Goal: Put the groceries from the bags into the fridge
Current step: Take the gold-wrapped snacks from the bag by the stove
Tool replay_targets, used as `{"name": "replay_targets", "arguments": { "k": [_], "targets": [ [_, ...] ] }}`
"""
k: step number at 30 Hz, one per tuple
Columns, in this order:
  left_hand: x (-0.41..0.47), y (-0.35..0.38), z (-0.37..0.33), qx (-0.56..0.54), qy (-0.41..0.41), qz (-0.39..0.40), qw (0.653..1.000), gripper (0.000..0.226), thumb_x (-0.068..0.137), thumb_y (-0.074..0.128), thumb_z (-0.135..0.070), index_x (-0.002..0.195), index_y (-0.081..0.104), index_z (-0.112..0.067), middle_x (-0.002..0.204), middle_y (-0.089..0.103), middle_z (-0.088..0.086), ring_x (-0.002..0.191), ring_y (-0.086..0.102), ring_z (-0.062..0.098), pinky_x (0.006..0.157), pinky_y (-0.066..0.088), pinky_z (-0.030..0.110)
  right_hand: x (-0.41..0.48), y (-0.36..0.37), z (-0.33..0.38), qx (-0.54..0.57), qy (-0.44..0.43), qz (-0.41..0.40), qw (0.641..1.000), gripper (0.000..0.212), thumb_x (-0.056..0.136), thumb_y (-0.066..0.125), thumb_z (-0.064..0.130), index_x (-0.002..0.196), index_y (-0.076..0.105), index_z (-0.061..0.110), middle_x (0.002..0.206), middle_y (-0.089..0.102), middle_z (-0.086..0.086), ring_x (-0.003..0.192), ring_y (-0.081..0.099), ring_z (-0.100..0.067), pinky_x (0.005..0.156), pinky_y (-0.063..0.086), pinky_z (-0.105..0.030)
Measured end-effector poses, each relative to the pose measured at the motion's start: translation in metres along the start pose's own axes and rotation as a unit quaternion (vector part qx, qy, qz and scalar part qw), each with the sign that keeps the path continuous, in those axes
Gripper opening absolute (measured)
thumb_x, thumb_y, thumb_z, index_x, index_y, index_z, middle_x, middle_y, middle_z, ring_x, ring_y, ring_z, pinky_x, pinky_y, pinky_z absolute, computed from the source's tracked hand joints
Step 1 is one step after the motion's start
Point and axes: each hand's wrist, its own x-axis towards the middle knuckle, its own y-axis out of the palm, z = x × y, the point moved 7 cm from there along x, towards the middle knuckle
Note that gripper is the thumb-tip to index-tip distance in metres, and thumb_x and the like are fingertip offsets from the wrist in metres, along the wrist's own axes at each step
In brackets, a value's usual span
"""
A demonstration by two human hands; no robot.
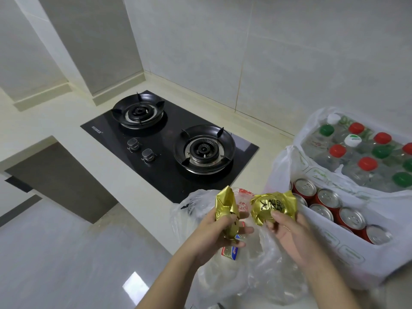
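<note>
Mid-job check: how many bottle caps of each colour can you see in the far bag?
Red caps: 5, one cut by the frame edge
Green caps: 4, one cut by the frame edge
White caps: 2
Total: 11 caps in view in the bag; more may lie outside the frame.
</note>
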Motion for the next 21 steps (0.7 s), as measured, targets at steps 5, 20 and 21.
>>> {"name": "replay_targets", "arguments": {
  "k": [5, 20, 21],
  "targets": [
    [0.0, 0.011, -0.008, -0.026, 0.016, 0.055, 0.998, 0.031, 0.099, 0.044, -0.008, 0.13, 0.047, -0.006, 0.128, 0.064, 0.01, 0.112, 0.064, 0.035, 0.072, 0.059, 0.039, 0.005, 0.02, 0.002, 0.093, 0.024, 0.039, 0.995, 0.054, 0.057, 0.089, 0.012, 0.102, 0.058, 0.008, 0.074, 0.051, -0.008, 0.057, 0.044, -0.014, 0.058, 0.044, -0.026],
    [-0.045, -0.057, -0.03, 0.001, 0.044, -0.068, 0.997, 0.037, 0.093, 0.057, -0.022, 0.126, 0.045, -0.011, 0.117, 0.065, 0.014, 0.1, 0.069, 0.032, 0.068, 0.057, 0.035, 0.027, 0.092, -0.02, -0.057, 0.049, 0.073, 0.995, 0.075, 0.052, 0.094, 0.044, 0.106, 0.064, 0.002, 0.1, 0.069, -0.017, 0.098, 0.062, -0.033, 0.108, 0.038, -0.057],
    [-0.051, -0.066, -0.032, -0.005, 0.053, -0.091, 0.994, 0.032, 0.096, 0.056, -0.02, 0.125, 0.046, -0.01, 0.115, 0.064, 0.016, 0.097, 0.069, 0.03, 0.069, 0.057, 0.035, 0.028, 0.1, -0.02, -0.07, 0.043, 0.075, 0.994, 0.081, 0.05, 0.093, 0.049, 0.112, 0.064, 0.005, 0.112, 0.069, -0.016, 0.108, 0.063, -0.032, 0.105, 0.042, -0.053]
  ]
}}
